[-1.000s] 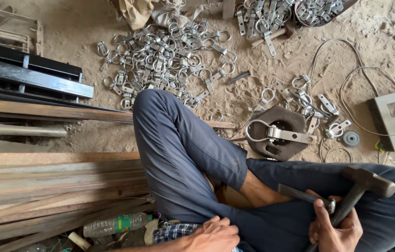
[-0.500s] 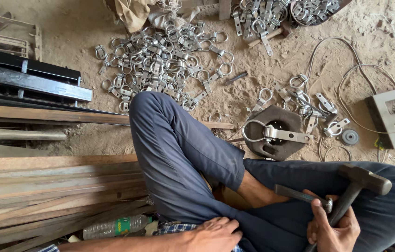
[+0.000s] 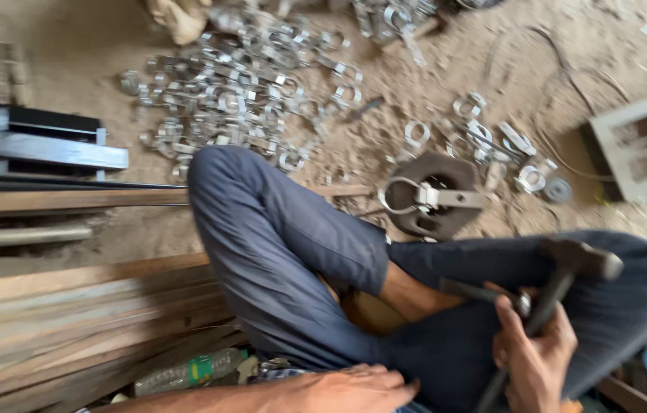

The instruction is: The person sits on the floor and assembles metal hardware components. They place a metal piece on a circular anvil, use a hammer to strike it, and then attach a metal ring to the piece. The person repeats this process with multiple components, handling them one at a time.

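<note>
The sandy floor (image 3: 94, 76) fills the view, with the person sitting on it cross-legged in dark blue trousers (image 3: 285, 252). To the person's left lies a stack of long wooden planks (image 3: 71, 321) and, beyond it, dark metal bars (image 3: 32, 145). Farther out on the floor spreads a wide heap of shiny metal ring clamps (image 3: 239, 99), with more loose ones near a grey metal frame (image 3: 637, 145) to the right. Just ahead of the knees sits a dark round iron block (image 3: 438, 195) with one ring clamp (image 3: 423, 197) lying on top of it. A plastic bottle (image 3: 185, 372) rests against the planks near the hip. The right hand (image 3: 534, 359) has its grip clenched around the handle of a hammer (image 3: 560, 287), whose head points up over the right thigh, well apart from the block. The left hand (image 3: 358, 388) rests flat on the left thigh, fingers loose, grasping nothing.
</note>
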